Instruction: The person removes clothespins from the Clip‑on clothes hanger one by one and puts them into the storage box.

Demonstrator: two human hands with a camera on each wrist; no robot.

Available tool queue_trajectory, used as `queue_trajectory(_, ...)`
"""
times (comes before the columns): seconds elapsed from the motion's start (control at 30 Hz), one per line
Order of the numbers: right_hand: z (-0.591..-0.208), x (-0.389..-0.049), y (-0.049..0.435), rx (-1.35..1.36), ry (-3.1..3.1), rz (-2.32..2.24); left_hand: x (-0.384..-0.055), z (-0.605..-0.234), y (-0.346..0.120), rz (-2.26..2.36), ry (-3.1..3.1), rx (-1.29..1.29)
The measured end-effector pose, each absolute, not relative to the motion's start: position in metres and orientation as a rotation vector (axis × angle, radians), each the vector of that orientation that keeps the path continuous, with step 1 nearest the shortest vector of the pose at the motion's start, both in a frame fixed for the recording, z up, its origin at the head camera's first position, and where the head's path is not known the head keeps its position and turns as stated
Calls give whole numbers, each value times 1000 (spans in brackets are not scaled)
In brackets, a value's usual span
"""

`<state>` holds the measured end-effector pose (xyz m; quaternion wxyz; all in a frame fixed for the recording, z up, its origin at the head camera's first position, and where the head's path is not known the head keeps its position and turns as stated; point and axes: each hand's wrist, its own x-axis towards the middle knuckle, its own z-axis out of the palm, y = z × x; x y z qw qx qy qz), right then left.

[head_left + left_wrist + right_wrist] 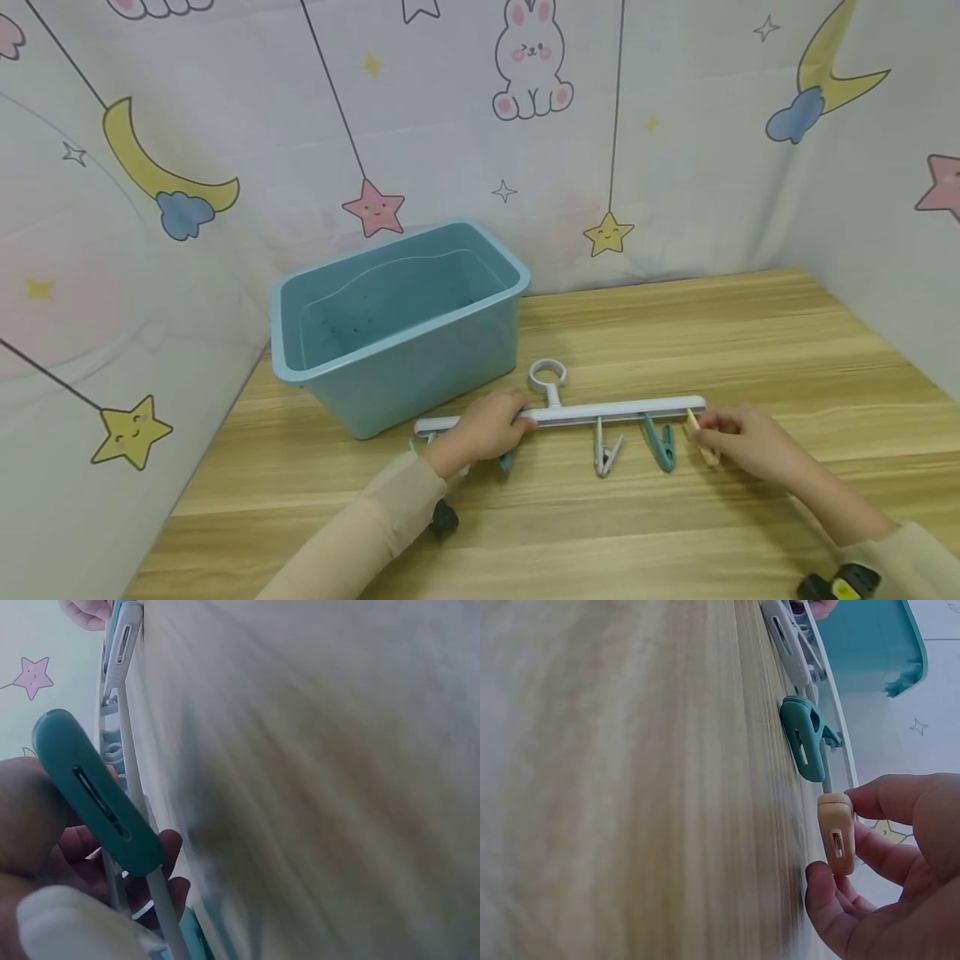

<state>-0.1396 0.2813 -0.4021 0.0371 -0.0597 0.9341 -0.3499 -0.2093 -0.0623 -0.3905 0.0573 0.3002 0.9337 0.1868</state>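
A white clip hanger (615,411) with a ring-shaped hook (547,375) lies across the table. My left hand (489,425) grips its bar left of the hook, fingers curled round it. Close by that hand, a teal clothespin (97,791) and a whitish clothespin (79,926) hang on the bar. At the bar's right end, my right hand (738,437) pinches a beige clothespin (836,834) between its fingers. A teal clothespin (660,443) and a light grey clothespin (605,450) hang between the two hands.
A blue plastic bin (405,350) stands behind the hanger on the left, close to the hanger's left half. The wooden table (570,533) runs back to a white cloth backdrop (450,125) printed with stars, moons and a rabbit.
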Motion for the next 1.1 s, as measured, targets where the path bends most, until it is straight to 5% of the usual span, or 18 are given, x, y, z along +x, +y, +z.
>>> queue_trajectory(1.1,-377,-133,285,-181,2921,-1463,-192,-359,-70,654,3081,1115)
